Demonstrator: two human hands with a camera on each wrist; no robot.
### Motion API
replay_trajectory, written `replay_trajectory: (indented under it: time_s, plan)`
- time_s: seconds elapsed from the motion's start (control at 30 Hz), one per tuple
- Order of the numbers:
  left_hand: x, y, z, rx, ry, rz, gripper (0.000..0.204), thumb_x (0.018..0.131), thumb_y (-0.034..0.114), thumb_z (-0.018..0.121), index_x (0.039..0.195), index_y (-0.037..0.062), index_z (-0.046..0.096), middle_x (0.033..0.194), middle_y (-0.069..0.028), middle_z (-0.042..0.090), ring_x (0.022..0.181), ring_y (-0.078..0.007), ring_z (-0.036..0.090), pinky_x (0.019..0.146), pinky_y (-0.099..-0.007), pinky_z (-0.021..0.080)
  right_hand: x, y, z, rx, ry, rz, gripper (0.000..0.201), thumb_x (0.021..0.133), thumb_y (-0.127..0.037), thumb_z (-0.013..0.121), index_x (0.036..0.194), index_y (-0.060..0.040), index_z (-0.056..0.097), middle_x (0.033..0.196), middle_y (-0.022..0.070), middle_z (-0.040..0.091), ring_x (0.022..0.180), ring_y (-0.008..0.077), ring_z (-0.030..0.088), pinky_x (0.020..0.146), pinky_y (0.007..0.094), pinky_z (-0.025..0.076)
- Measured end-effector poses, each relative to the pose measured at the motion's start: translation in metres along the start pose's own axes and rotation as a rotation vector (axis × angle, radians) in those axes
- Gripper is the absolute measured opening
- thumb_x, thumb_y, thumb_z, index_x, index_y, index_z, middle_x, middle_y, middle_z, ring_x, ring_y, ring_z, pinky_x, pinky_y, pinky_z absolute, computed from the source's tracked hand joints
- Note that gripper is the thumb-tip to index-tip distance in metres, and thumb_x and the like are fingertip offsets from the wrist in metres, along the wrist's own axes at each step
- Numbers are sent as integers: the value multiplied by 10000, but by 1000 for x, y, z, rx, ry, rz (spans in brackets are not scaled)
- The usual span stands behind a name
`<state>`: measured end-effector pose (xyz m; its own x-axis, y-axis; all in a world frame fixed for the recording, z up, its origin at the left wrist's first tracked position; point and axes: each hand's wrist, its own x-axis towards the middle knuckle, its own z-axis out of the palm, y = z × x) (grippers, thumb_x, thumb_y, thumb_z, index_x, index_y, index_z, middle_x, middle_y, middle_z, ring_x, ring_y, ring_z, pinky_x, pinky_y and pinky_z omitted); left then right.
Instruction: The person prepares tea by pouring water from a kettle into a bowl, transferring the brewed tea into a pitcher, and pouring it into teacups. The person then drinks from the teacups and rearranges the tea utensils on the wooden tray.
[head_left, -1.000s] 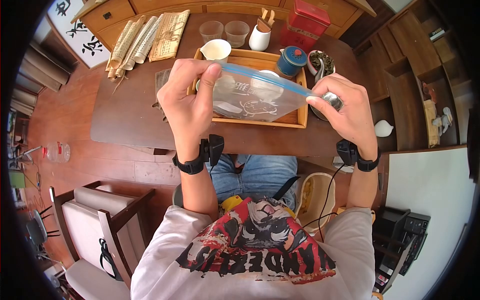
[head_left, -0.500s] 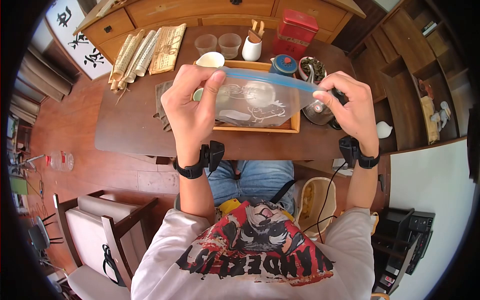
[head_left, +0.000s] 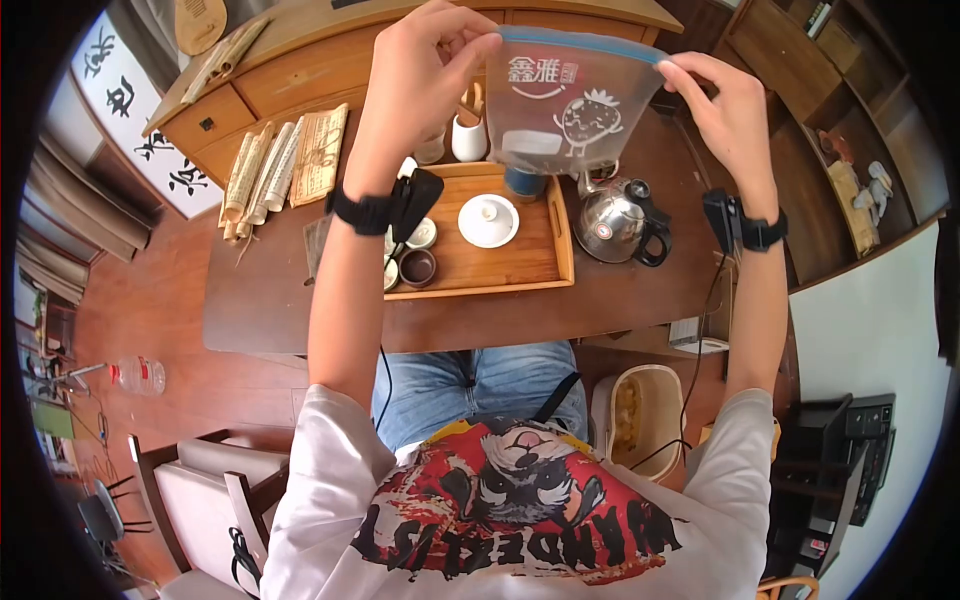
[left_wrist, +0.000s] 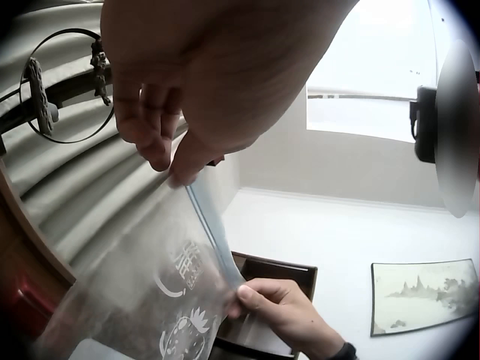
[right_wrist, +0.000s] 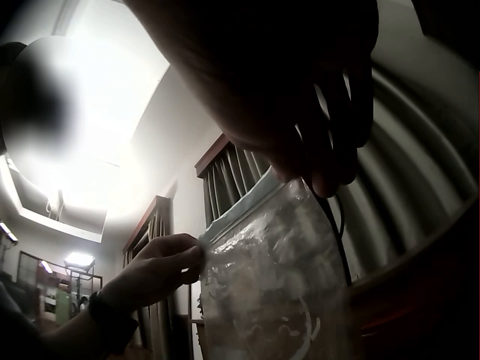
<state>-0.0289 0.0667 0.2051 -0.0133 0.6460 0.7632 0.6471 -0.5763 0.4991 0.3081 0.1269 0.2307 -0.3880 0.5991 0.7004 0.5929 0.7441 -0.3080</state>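
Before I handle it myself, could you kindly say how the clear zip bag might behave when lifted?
The bag is probably floppy, since it looks creased. It seems light: the left hand and right hand pinch only its top corners.

"鑫雅" on zip bag (head_left: 545,105); "NDE" amid letters on shirt (head_left: 525,490); banner (head_left: 133,120) characters unclear.

Left hand (head_left: 425,65) and right hand (head_left: 730,115) raised, one at each top corner of the bag (head_left: 545,90).
Each pinches its corner between thumb and fingers. In the head view, the left forearm (head_left: 345,300) extends up from below and left of the bag, the right forearm (head_left: 758,310) from below and right of it.
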Motion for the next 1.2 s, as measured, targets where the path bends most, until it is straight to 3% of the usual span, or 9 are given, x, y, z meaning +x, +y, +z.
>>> replay_trajectory:
  time_s: [0.23,0.3,0.43,0.5,0.63,0.77,0.9,1.2]
  plan:
    - [45,-50,35,103,-36,155,162,962,100,833,1103,19,835,934,-93,755,771,-198,680,755,-327,573,39,59,25,77,-65,7,177,1026,-147,767,1135,-25,835,882,81,835,856,145,813,827,292,625]
    - [49,-64,43,134,-63,141,134,941,109,813,1061,69,856,942,-137,755,805,-315,733,765,-434,593,45,70,34,86,-86,19,168,1014,-126,770,1131,-29,841,900,85,846,885,150,825,838,297,630]
    - [51,-98,57,227,-96,113,135,941,124,803,1054,74,859,968,-140,765,860,-352,752,796,-457,604,55,92,67,58,-180,73,173,982,-125,768,1111,-55,860,902,84,852,873,188,829,838,325,632]
    - [48,-111,61,271,-154,63,144,932,136,799,1048,77,861,965,-151,791,877,-376,764,809,-465,618,59,97,81,-33,-279,117,191,999,-130,770,1130,-8,839,926,99,852,900,192,829,875,325,634]
    - [32,-123,66,266,-226,-38,178,909,117,830,1066,39,858,934,-177,779,836,-338,742,794,-437,597,59,99,103,-88,-357,162,198,989,-124,769,1135,-14,845,950,118,857,903,231,833,882,340,634]
    - [22,-131,71,300,-296,-136,179,909,136,834,1065,55,867,939,-192,796,873,-362,770,818,-447,613,53,104,120,-70,-487,180,182,939,-118,784,1092,-72,871,948,103,857,917,255,819,865,398,624]
    - [16,-136,71,305,-354,-186,164,916,121,792,1054,80,870,945,-170,826,916,-386,797,848,-479,646,47,105,124,-48,-504,179,186,956,-114,749,1092,-74,869,923,93,853,905,255,816,863,398,623]
    - [23,-147,97,381,-388,-137,158,897,76,762,1008,85,874,990,-195,827,937,-414,798,852,-492,650,49,108,121,-168,-516,241,186,968,-130,724,1074,-83,870,871,52,843,892,253,811,857,407,629]
